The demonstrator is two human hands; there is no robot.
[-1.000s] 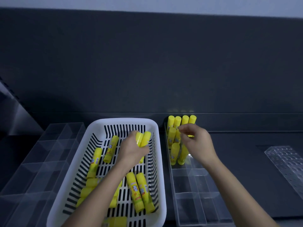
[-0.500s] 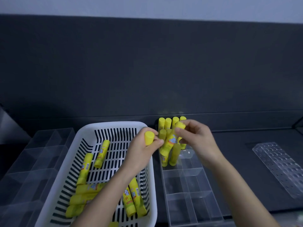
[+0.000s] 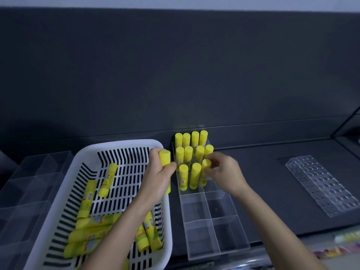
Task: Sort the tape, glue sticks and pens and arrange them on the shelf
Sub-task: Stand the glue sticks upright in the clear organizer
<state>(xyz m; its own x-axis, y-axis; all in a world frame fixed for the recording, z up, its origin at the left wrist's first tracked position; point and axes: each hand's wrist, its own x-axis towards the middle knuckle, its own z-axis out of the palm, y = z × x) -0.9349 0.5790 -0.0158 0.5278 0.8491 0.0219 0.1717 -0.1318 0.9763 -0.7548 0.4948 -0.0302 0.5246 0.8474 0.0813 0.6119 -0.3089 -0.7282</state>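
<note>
My left hand (image 3: 158,176) grips an upright yellow glue stick (image 3: 165,160) over the right rim of the white slotted basket (image 3: 81,158). Several more glue sticks (image 3: 91,222) lie loose in that basket. My right hand (image 3: 224,172) pinches the cap of another glue stick (image 3: 205,173), which stands in the clear divided organizer (image 3: 212,230). Several glue sticks (image 3: 191,147) stand upright in rows in the organizer's far compartments. Its near compartments hold nothing.
A second clear divided organizer (image 3: 29,184) sits left of the basket. A clear plate with round holes (image 3: 323,184) lies on the dark shelf at right. Coloured items (image 3: 344,244) show at the lower right edge. A dark wall rises behind.
My right hand has lowered its glue stick upright into the organizer beside the others. My left hand has carried its stick a little right, to the basket's rim.
</note>
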